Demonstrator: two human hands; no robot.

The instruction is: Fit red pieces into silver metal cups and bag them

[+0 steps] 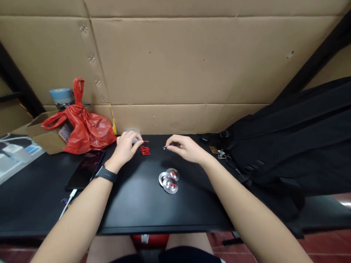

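A: What do we have in our left hand (128, 146)?

B: We have its fingers closed on a thin red piece (146, 141), which sticks out toward our right hand (185, 147). A pile of red clip-like pieces (145, 150) lies on the tabletop (132, 201) just below.

A: And on the right?

B: There we pinch a small metallic piece (164, 148) between thumb and fingers, a little above the tabletop. It is too small for us to name.

A: Which things do we see nearer to us?

B: We see a cluster of round metal discs (170, 185), overlapping, with red bits on two of them. They lie between our forearms.

A: What is around us?

B: On our left we have a dark phone (87, 168), a knotted red plastic bag (88, 131) against an open cardboard box (46, 133), and a white power strip (5, 173). Behind our left fingers we make out part of something clear (133, 131). On our right we see a black backpack (307, 139), with keys (223, 155) beside it.
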